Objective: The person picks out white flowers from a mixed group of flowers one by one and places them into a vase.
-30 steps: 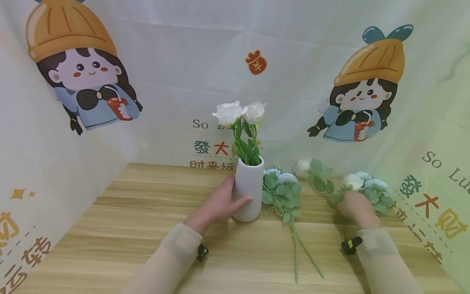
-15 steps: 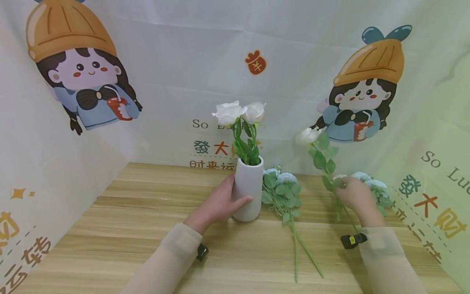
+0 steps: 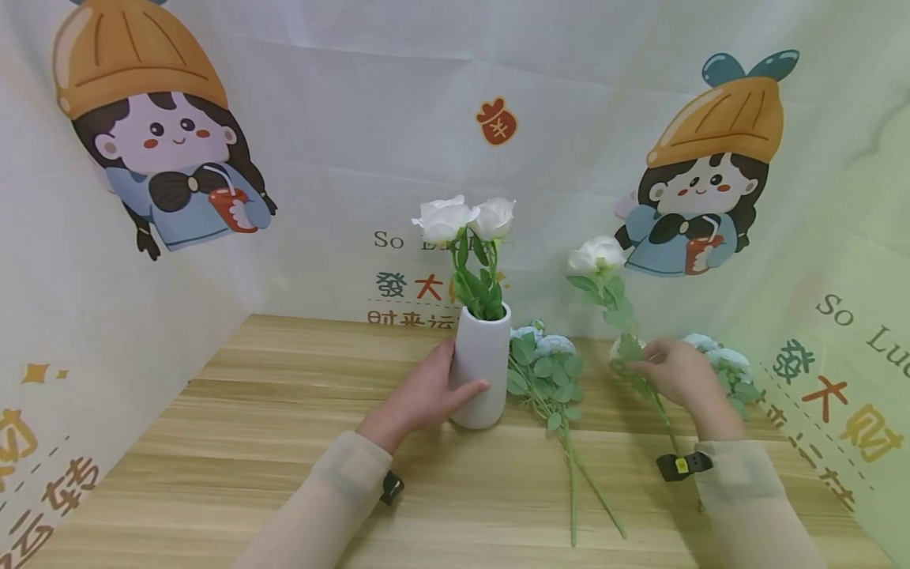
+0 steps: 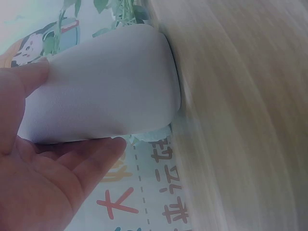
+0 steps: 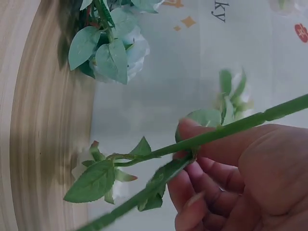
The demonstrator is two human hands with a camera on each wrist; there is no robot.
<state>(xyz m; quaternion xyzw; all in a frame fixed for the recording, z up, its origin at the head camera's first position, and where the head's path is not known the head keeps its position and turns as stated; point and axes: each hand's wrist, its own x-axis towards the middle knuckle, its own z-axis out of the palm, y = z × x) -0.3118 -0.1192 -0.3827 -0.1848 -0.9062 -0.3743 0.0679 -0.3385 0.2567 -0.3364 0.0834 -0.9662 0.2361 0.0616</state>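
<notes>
A white vase [image 3: 479, 375] stands upright on the table, two white roses [image 3: 462, 220] rising from its mouth. My left hand [image 3: 426, 391] grips the vase, thumb across its front; in the left wrist view, thumb and fingers lie on opposite sides of it. At the right, my right hand [image 3: 686, 379] pinches green stems [image 5: 216, 134] between thumb and fingers. One white rose [image 3: 597, 254] stands high above this hand. A second white rose [image 3: 617, 353] shows lower, just left of the fingertips, and two stems cross at the fingers in the right wrist view.
Light-blue flowers [image 3: 554, 345] with long stems lie on the wooden table [image 3: 249, 474] just right of the vase. More blue flowers [image 3: 732, 363] lie behind the right hand. A printed cloth backdrop [image 3: 341, 118] encloses the back and sides.
My right hand has raised the white roses from lying low to a steeper stance and shifted them slightly left. The left hand and the vase have stayed in place.
</notes>
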